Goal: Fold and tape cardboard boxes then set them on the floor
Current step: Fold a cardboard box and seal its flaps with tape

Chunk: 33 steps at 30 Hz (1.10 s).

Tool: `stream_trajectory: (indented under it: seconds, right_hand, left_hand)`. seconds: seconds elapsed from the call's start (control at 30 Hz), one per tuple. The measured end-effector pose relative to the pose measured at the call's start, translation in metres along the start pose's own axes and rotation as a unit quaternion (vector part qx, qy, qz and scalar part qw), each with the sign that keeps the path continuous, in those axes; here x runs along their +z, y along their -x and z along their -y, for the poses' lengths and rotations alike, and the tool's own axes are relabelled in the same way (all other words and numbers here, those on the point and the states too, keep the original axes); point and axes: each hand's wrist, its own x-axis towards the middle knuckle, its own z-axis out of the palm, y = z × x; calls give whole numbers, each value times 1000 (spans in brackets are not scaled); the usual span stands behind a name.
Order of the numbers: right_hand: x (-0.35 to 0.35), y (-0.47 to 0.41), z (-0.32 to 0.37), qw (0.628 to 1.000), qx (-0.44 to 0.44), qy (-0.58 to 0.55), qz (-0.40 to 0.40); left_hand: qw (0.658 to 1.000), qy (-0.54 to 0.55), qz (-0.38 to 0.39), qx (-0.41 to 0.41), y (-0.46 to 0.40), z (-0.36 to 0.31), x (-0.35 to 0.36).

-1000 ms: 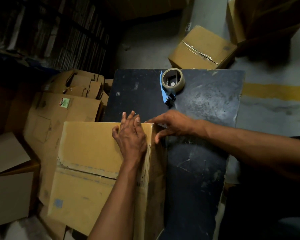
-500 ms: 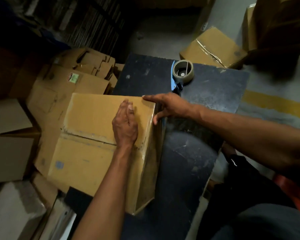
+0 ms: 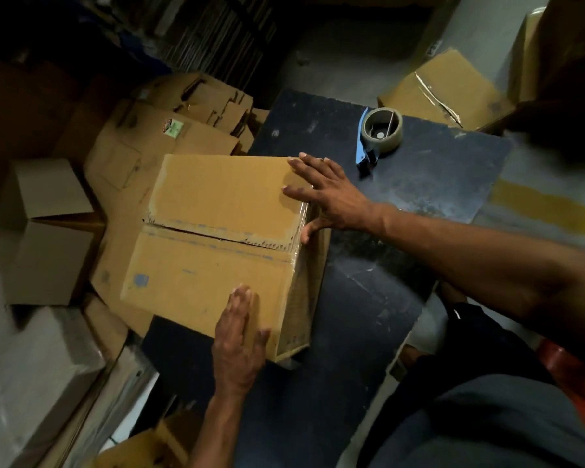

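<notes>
The head view shows the fingers [image 3: 298, 163] of the right hand [image 3: 331, 197] stretched out straight and flat on the far right corner of the cardboard box [image 3: 217, 238], while the thumb goes down over the right edge and touches the side wall. The fingers grasp nothing; they only press on the top. The left hand [image 3: 238, 342] lies with straight fingers on the near right corner of the same box, palm down, also released and only pressing.

The box stands on the left part of the dark desk [image 3: 368, 298], and its left side reaches out past the desk edge. Its two top flaps meet in a seam [image 3: 217, 236] that runs across the middle, with clear tape over it that folds down on the right side.

Farther on the desk, beyond the right hand and apart from it, the tape dispenser [image 3: 379, 133] lies with a brown roll and a blue handle.

On the floor [image 3: 335, 55] behind the desk sits a taped box [image 3: 450, 86]. To the left of the desk there is a pile of flattened cartons [image 3: 142, 146], and beside it an open grey-brown box [image 3: 44, 231].
</notes>
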Motion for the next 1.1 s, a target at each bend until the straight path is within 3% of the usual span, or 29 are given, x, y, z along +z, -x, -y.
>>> stream_trajectory:
  seconds: [0.13, 0.27, 0.4, 0.5, 0.67, 0.9, 1.1]
  right_hand:
    - [-15, 3, -12, 995, -55, 65, 45]
    - [-20, 7, 17, 995, -61, 70, 24]
    - [14, 24, 58, 988, -124, 87, 12]
    - [38, 37, 61, 992, -108, 62, -31]
    - [36, 45, 61, 993, -82, 87, 18]
    - [50, 55, 92, 998, -55, 30, -22]
    - [43, 58, 88, 997, -57, 54, 7]
  left_hand:
    - [988, -57, 99, 104, 21, 10, -13]
    - [971, -110, 139, 158, 22, 27, -17]
    - [969, -108, 129, 179, 16, 35, -19]
    - [968, -106, 118, 193, 14, 40, -19]
    - [970, -114, 97, 193, 17, 47, -13]
    - [973, -105, 92, 184, 17, 47, -10]
    - [976, -95, 97, 169, 17, 45, -11]
